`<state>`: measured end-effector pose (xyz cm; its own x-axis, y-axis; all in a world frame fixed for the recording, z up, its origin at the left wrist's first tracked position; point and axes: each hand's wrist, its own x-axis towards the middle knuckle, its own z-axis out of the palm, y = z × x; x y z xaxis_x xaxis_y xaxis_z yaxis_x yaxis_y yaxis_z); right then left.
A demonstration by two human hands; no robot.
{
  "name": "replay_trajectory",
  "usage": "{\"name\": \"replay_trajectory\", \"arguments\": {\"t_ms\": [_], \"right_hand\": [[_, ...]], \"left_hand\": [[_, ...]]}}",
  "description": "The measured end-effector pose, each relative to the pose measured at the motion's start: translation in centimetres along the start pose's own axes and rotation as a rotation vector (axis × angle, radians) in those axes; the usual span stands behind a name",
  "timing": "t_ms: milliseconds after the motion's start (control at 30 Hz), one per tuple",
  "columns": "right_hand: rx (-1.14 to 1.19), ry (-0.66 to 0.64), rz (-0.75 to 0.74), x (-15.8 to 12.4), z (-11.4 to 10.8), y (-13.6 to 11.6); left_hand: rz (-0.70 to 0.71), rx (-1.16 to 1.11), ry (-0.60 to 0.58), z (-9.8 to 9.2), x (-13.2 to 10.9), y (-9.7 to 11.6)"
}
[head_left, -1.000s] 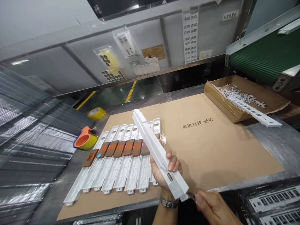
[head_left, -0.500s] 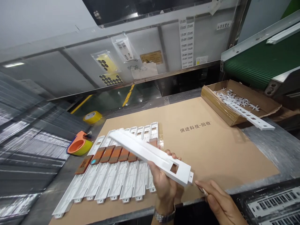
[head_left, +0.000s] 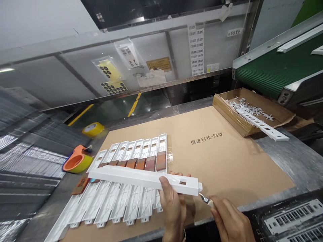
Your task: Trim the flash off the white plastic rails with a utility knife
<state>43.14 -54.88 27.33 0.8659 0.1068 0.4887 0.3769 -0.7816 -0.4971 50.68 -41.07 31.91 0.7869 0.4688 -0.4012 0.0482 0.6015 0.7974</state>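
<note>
Head view: the long white plastic strip now lies level across the scene, swung down from the steep tilt it had a second ago, above the row of white strips laid on the cardboard sheet. Left hand grips it near its right end. Right hand is closed around a small blade tool, whose tip touches the strip's end tab, so trimming looks underway. Scrap box sits far right.

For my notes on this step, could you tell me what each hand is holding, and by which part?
The left hand grips the long white plastic strip near its right end. The right hand holds a small blade tool by its handle, tip at the strip's end tab.
</note>
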Motion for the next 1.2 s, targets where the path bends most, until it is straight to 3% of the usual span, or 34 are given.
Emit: {"name": "replay_trajectory", "arguments": {"t_ms": [500, 767, 967, 1200], "right_hand": [[-0.082, 0.019, 0.011, -0.1, 0.1, -0.1], [-0.142, 0.017, -0.040, -0.1, -0.5, 1.8], [-0.112, -0.001, -0.129, -0.1, -0.7, 0.8], [-0.110, -0.017, -0.112, -0.2, -0.5, 0.4]], "left_hand": [[-0.016, 0.028, 0.014, 0.2, -0.4, 0.0], [-0.042, 0.013, 0.042, 0.2, -0.5, 0.4], [-0.019, 0.025, 0.043, 0.3, -0.6, 0.2], [-0.030, 0.018, 0.047, 0.3, -0.8, 0.2]]}}
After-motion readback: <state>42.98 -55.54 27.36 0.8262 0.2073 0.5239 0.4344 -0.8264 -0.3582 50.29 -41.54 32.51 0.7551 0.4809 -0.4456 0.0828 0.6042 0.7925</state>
